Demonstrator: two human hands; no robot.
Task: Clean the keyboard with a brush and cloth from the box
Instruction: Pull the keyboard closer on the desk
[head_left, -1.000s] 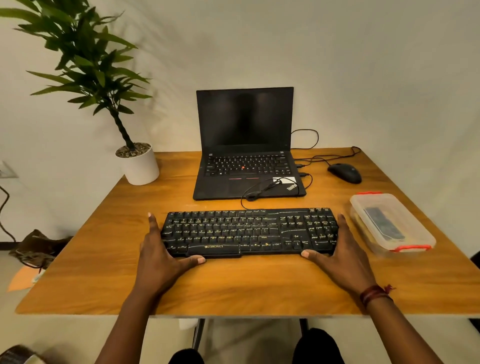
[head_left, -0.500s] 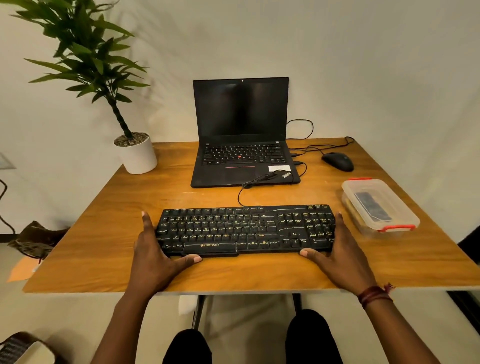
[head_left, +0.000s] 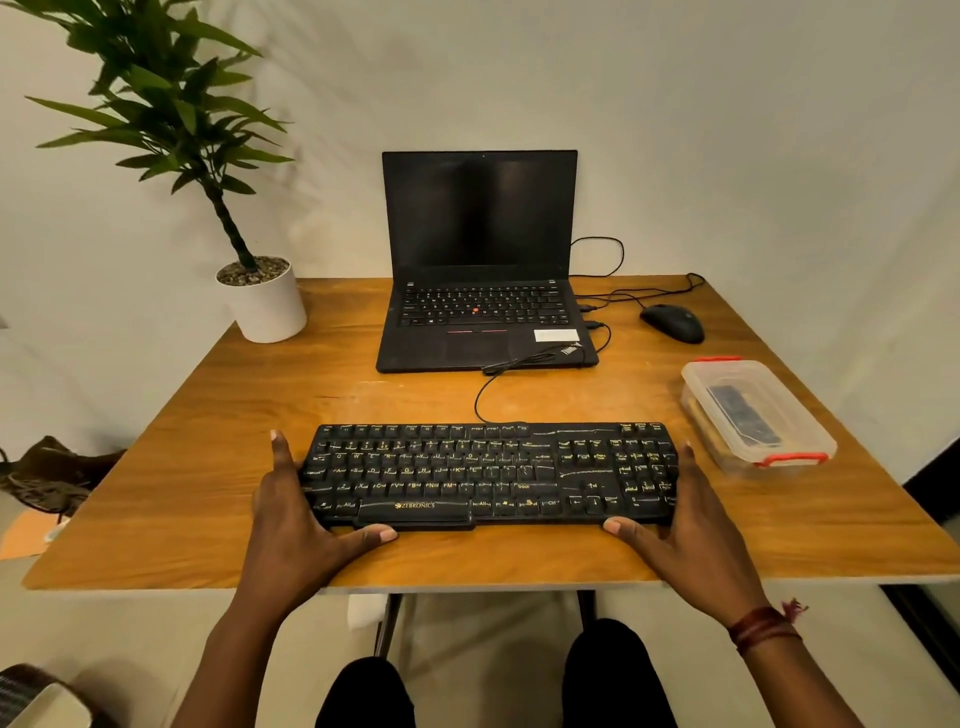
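On the wooden table (head_left: 208, 467), near its front edge, the keyboard (head_left: 493, 473) lies flat; our left hand (head_left: 291, 519) and right hand (head_left: 685, 525) bracket its ends, fingers straight, thumbs along the front (we judge, to square it up). The box (head_left: 724, 454) waits lidded at the right

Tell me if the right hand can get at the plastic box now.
Probably yes: the right hand rests at the right end of the keyboard, and the box lies close beside it with only bare table between.
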